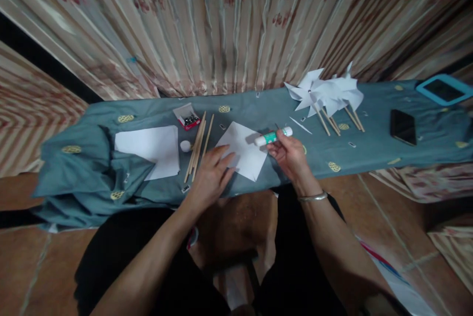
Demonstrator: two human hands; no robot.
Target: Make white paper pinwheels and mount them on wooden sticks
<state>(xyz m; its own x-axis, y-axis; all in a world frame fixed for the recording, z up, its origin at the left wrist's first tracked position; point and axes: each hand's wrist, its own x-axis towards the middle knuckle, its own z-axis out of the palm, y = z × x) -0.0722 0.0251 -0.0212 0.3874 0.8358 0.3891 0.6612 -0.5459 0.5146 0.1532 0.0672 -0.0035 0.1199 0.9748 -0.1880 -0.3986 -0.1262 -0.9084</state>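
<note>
A white square of paper [244, 146] lies turned like a diamond on the cloth in front of me. My left hand [214, 168] is at its left edge, fingers apart and holding nothing. Wrapped in my right hand [290, 151] is a glue stick [272, 137], white with a green label, its end tilted over the paper's right side. Left of the paper lie several wooden sticks [197, 151], with a small white cap [185, 145] beside them. A small red box [187, 118] of dark round pieces sits just behind the sticks.
A stack of white paper [151, 151] lies at the left, partly under bunched cloth [96, 163]. Several paper pinwheels [328, 94] on sticks lie at the back right. Further right are a black phone [403, 127] and a blue-framed tablet [443, 90]. A curtain [229, 25] hangs behind the table.
</note>
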